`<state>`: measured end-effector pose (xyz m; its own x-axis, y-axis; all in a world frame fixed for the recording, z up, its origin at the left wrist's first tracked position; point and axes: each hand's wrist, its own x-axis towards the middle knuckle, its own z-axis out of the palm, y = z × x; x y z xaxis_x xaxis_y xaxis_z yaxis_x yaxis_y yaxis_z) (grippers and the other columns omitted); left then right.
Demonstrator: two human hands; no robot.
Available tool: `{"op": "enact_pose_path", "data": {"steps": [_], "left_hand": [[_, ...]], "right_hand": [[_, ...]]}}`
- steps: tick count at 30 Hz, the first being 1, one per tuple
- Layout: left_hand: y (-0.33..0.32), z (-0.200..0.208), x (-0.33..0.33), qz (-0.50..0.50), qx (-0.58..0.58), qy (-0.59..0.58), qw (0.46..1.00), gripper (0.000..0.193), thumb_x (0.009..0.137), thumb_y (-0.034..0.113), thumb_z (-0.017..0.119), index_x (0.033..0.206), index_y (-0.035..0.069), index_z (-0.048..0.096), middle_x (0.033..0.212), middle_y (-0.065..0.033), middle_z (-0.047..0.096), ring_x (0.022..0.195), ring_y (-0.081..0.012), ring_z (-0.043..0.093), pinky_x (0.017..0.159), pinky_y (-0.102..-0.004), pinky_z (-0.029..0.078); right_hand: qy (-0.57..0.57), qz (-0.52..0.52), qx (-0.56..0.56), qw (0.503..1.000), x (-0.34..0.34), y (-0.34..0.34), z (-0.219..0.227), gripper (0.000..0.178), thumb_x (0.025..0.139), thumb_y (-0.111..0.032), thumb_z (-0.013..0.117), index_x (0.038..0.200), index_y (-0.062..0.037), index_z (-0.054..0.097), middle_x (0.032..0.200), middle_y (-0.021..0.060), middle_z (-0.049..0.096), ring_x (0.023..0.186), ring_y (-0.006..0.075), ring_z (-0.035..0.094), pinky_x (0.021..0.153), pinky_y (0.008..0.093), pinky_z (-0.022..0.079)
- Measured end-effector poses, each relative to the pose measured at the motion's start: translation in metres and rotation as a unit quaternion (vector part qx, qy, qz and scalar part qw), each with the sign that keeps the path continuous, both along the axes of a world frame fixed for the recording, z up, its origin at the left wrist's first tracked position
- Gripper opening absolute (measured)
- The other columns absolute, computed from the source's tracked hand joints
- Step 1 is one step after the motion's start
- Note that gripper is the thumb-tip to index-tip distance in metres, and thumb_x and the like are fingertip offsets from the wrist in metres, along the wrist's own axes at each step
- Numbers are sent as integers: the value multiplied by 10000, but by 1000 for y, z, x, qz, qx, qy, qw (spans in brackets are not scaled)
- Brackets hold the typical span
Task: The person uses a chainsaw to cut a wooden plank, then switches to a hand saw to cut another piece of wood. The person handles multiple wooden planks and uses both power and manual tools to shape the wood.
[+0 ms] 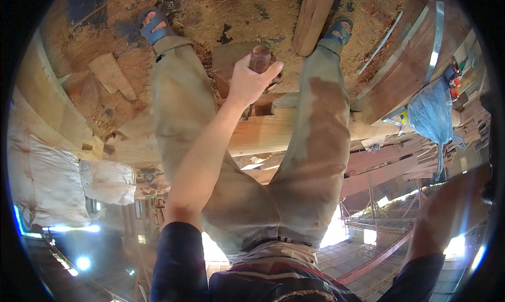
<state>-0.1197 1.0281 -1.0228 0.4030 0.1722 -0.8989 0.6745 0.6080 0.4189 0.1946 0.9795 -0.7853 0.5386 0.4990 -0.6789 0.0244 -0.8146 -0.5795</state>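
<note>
My left hand (251, 82) is closed around a thick dark-brown wooden handle (260, 59), with its blunt end showing above the fingers. Whatever is at the handle's other end is hidden. Just below the hand in the picture, a pale timber beam (263, 132) runs crosswise between my legs, with a squarish hole (263, 109) cut in it. My right forearm (447, 215) reaches up toward the right rim, where the hand is lost past the dark edge.
A wooden post (314, 18) lies by my right foot. Wood offcuts (113, 74) are scattered on the sawdust-covered ground at left. A large timber (415, 73) stretches along the right, near a blue plastic bag (432, 112). White sacks (47, 178) stand at left.
</note>
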Motion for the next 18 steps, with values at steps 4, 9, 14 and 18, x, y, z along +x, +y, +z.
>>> {"op": "enact_pose_path", "data": {"steps": [4, 9, 14, 18], "left_hand": [[5, 21, 6, -10, 7, 17, 1000, 300, 874, 262, 831, 934, 19, 665, 805, 21, 658, 716, -75, 555, 661, -275, 470], [23, 37, -1, -18, -14, 40, 999, 316, 831, 200, 852, 997, -4, 678, 864, -49, 701, 739, -129, 645, 689, -290, 525], [48, -10, 9, 191, 2, 121, 974, 205, 859, 137, 788, 763, 74, 618, 648, -18, 600, 540, -135, 555, 518, -300, 420], [26, 23, 6, -67, 39, 6, 997, 212, 862, 110, 795, 784, 63, 603, 678, -27, 619, 556, -129, 558, 550, -308, 451]], "right_hand": [[153, 147, -225, 951, -67, -16, -56, 597, 860, -366, 795, 1293, -7, 595, 1202, 172, 718, 1061, 336, 709, 858, 428, 572], [113, 80, -204, 969, -70, -67, -58, 466, 872, -294, 793, 1171, 1, 592, 966, 128, 739, 877, 313, 717, 726, 438, 558], [146, -152, -213, 954, -42, -89, -63, 362, 927, -276, 759, 1134, -29, 594, 771, 42, 633, 616, 143, 610, 545, 297, 491], [190, -248, -153, 938, -52, -97, -82, 341, 952, -255, 742, 1164, -37, 588, 733, 2, 574, 572, 69, 538, 509, 227, 435]]}}
